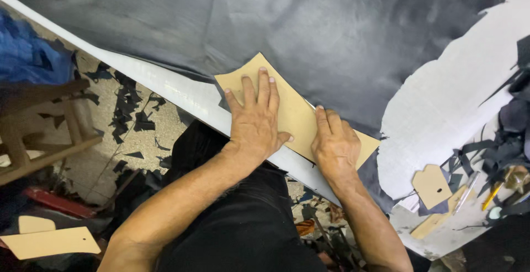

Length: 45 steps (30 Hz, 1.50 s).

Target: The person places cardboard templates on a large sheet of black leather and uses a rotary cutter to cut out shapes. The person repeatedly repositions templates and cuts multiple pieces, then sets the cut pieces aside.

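A tan cardboard pattern (292,112) lies on a large dark grey leather hide (331,29) spread over a white table (452,101). My left hand (255,118) presses flat on the pattern, fingers spread. My right hand (334,145) rests on the pattern's near right part, fingers curled down at its edge; whether it holds a tool is hidden.
A smaller tan pattern (432,186) lies at the right with a knife (466,192), a yellow pencil (492,196) and dark leather scraps (508,139). Offcuts (130,117) litter the floor. A wooden stool (38,134) and more tan patterns (49,243) are at the left.
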{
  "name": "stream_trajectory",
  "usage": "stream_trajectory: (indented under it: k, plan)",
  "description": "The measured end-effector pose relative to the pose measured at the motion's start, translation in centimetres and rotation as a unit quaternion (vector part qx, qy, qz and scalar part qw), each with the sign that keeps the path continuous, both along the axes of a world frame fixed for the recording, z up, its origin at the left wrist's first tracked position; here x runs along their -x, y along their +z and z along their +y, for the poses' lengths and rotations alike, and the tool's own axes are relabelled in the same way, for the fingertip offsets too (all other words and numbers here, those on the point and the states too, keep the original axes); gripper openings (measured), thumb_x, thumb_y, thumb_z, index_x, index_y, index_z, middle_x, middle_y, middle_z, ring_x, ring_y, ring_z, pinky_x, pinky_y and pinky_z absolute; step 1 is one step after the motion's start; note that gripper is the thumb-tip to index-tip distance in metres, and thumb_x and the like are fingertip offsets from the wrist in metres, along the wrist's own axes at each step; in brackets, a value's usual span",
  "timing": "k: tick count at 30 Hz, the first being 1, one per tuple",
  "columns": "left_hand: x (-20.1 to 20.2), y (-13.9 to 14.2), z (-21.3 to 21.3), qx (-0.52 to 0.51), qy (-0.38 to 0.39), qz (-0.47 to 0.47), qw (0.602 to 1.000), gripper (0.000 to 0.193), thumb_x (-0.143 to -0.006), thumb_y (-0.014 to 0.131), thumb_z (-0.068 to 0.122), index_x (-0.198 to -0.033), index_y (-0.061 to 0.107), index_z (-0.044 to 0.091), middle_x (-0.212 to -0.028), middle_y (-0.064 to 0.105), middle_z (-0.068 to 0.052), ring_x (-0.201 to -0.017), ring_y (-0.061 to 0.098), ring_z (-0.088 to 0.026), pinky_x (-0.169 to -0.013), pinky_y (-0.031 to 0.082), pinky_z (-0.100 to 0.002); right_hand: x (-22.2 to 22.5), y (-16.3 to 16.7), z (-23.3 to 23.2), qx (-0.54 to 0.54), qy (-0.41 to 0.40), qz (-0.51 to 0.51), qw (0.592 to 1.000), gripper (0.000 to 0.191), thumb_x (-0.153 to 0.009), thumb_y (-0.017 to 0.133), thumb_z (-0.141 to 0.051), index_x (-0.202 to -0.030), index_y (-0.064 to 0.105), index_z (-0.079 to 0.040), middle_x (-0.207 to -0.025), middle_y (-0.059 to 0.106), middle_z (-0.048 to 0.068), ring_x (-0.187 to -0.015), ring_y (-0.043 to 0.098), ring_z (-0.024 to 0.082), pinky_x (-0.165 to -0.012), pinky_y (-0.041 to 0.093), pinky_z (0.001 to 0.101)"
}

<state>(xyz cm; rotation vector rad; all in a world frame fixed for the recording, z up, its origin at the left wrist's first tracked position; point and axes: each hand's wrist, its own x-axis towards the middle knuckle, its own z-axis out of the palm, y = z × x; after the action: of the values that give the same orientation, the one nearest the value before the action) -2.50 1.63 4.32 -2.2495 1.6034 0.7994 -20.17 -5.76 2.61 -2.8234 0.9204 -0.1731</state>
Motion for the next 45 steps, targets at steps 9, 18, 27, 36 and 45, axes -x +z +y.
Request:
stream_trajectory:
  k: [9, 18, 27, 36, 45]
  plan:
    - [0.6, 0.7, -0.8, -0.037, 0.003, 0.0, 0.999, 0.128, -0.075, 0.066, 0.079, -0.157, 0.019, -0.007, -0.162, 0.009, -0.029, -0.144, 0.018, -0.054, -0.106, 0.029, -0.075, 16.1, 0.7, -5.1, 0.038, 0.012, 0.054, 0.998, 0.038, -0.087, 0.069, 0.006, -0.123, 0.073, -0.007, -0.117, 0.073, 0.011, -0.086, 0.068, 0.023, -0.077, 0.057, 0.0383]
    - [4.0, 1.3, 1.4, 0.126, -0.033, -0.025, 0.991, 0.094, -0.08, 0.073, 0.054, -0.149, 0.042, -0.001, -0.158, 0.026, -0.034, -0.146, 0.021, -0.051, -0.11, 0.021, -0.076, 19.1, -0.7, 2.1, -0.092, -0.22, -0.193, 0.952, 0.016, -0.103, 0.068, 0.001, -0.119, 0.065, 0.005, -0.098, 0.069, 0.011, -0.082, 0.071, 0.015, -0.066, 0.062, 0.0249]
    - [15.5, 0.8, -2.6, 0.182, -0.253, 0.058, 0.948, 0.074, -0.085, 0.07, 0.032, -0.152, 0.044, 0.016, -0.138, 0.046, -0.026, -0.118, 0.049, -0.041, -0.086, 0.056, -0.056, 14.0, -1.2, 2.6, -0.23, -0.418, -0.276, 0.834, 0.026, -0.093, 0.067, -0.001, -0.117, 0.07, 0.009, -0.095, 0.067, 0.013, -0.07, 0.067, 0.014, -0.059, 0.054, 0.0252]
    - [16.8, -0.5, -3.1, 0.137, -0.278, 0.018, 0.951, 0.075, -0.085, 0.068, 0.031, -0.153, 0.04, 0.019, -0.138, 0.04, -0.026, -0.118, 0.046, -0.043, -0.078, 0.061, -0.057, 13.6, -1.9, 3.2, -0.127, -0.396, -0.196, 0.888, 0.019, -0.089, 0.069, -0.001, -0.105, 0.072, 0.006, -0.087, 0.066, 0.017, -0.069, 0.064, 0.027, -0.062, 0.05, 0.0393]
    - [16.4, 0.1, -3.3, 0.165, -0.314, 0.003, 0.935, 0.072, -0.088, 0.066, 0.034, -0.153, 0.041, 0.014, -0.136, 0.044, -0.028, -0.113, 0.048, -0.042, -0.072, 0.063, -0.054, 13.7, 2.0, 16.8, -0.185, -0.48, -0.148, 0.844, 0.024, -0.087, 0.07, -0.004, -0.11, 0.07, 0.004, -0.085, 0.065, 0.016, -0.067, 0.065, 0.027, -0.061, 0.053, 0.0387]
